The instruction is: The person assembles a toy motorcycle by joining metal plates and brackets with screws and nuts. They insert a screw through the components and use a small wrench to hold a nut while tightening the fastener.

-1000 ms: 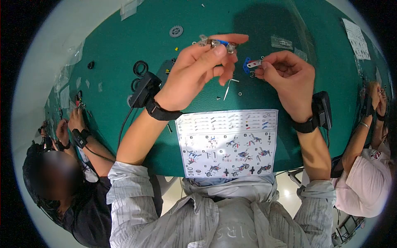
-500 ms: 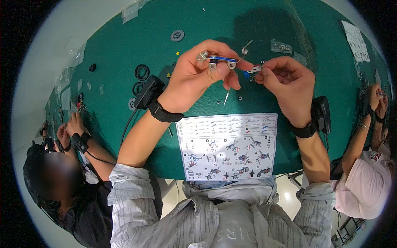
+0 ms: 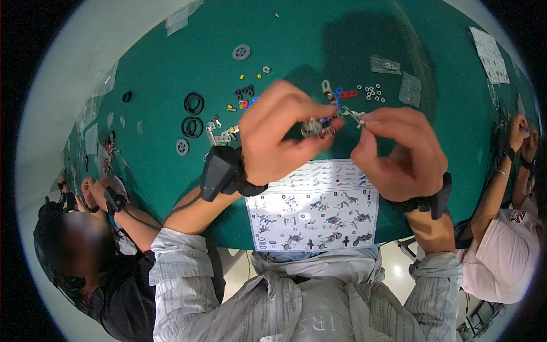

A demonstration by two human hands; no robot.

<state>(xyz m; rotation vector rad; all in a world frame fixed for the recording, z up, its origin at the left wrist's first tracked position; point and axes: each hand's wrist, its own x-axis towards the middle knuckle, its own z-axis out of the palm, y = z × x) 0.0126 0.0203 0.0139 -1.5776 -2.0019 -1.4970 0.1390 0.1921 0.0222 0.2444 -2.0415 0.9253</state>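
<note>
My left hand [image 3: 279, 122] is closed around a small assembly of silver brackets [image 3: 312, 127] with a blue strip, partly hidden by the fingers. My right hand [image 3: 404, 151] pinches a small silver metal part [image 3: 358, 119] between thumb and forefinger, close to the assembly; its exact kind is blurred. Just beyond the fingertips show a blue piece [image 3: 339, 97] and a red perforated strip [image 3: 348, 94]. Below both hands lies a printed instruction sheet [image 3: 313, 199] with diagrams of a motorcycle model.
White nuts [image 3: 374, 91] lie right of the red strip. On the left are black rubber rings [image 3: 194, 103], grey spoked wheels [image 3: 241, 52], silver brackets [image 3: 215, 137] and small black parts [image 3: 245, 91]. Plastic bags [image 3: 386, 64] lie at the back right. People sit on both sides, their hands [image 3: 102, 191] on the table.
Both hands have come down toward the sheet, the right one also shifting right. My left hand has turned with the assembly, and table parts behind it now show.
</note>
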